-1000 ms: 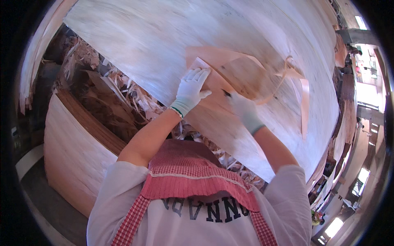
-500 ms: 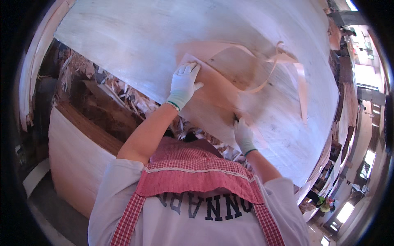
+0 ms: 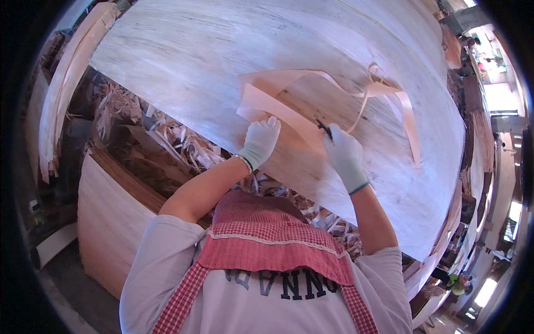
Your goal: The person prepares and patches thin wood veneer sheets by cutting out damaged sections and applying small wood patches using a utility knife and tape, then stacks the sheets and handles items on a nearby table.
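Note:
Both my hands wear white knit gloves with green cuff edges. My left hand [image 3: 261,140] is closed at the near edge of a loose piece of thin, pinkish wood veneer [image 3: 283,114], its fingers appearing to pinch that edge. In my right hand [image 3: 344,155] is a slim dark knife-like tool [image 3: 324,128], pointing up and left beside the veneer piece's right end. Underneath lies a large pale veneer sheet [image 3: 183,50] with dark grain streaks. From the loose piece's far side a narrow veneer strip [image 3: 409,119] curls off to the right.
Torn veneer scraps [image 3: 181,142] fill the gap between the sheet and my apron. At the left stands a stack of veneer sheets [image 3: 117,211], with upright veneer pieces [image 3: 69,83] beyond. Farther off at the lower right, a person [image 3: 459,284] is partly visible.
My left hand has gone from lying over the loose veneer to closing at its near edge. My right hand has moved up and right, bringing the dark tool into clearer sight.

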`<action>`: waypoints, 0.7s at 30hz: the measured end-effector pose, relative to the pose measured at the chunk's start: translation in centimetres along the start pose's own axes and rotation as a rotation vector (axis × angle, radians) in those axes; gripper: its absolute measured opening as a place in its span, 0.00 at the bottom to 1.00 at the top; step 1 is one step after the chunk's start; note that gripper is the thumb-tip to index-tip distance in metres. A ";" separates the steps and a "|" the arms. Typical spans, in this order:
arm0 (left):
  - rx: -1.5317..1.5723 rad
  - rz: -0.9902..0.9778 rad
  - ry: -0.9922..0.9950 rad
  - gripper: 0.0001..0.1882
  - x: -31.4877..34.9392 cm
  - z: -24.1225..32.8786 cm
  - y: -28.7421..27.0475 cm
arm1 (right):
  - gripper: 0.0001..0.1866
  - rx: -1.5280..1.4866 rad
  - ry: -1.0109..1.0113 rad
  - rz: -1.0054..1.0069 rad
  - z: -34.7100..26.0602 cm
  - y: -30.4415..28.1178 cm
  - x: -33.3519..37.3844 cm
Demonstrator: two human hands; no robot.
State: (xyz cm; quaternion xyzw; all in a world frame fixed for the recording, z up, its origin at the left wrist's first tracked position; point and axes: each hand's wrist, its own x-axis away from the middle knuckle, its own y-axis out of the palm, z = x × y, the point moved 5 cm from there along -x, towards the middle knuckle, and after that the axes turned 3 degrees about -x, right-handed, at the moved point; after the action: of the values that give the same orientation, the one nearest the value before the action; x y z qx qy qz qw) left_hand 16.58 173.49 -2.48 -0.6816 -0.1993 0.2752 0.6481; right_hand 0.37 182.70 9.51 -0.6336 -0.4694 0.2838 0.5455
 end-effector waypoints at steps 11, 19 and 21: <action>0.108 -0.175 -0.052 0.08 -2.3 0.4 -1.3 | 0.13 -0.113 -0.076 0.160 2.2 -4.0 -1.7; 0.096 0.162 -0.087 0.16 -10.2 -2.7 -10.2 | 0.18 -0.305 0.031 0.429 5.7 -6.1 -7.0; 0.202 0.421 0.050 0.17 -11.1 -3.7 -12.5 | 0.19 -0.402 0.059 0.447 6.6 -6.9 -9.0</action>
State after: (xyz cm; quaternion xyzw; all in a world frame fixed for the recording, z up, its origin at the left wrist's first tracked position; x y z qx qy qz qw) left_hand 11.46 164.72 11.30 -0.6462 -0.0080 0.4060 0.6461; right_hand -10.94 177.18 13.09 -0.8245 -0.3491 0.2799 0.3464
